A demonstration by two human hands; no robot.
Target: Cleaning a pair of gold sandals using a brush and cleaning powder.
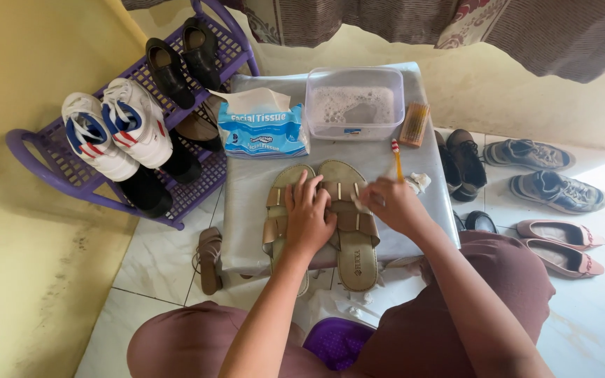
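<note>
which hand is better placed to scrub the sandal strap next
Right. The right hand already holds the toothbrush and sits over the right sandal strap. The left hand lies flat across the sandals, pinning them.

two tan strapped sandals (348, 231) lie side by side, soles down. a toothbrush (396, 159) stands tilted, bristles apparently red and white.

**Lighting and image quality, head view**

I logged bright, soft daylight from the upper right; the floor tiles (600, 308) showed pale glare. Shadows were faint. Focus held sharp centrally; I noted slight wide-angle bending at the edges.
</note>
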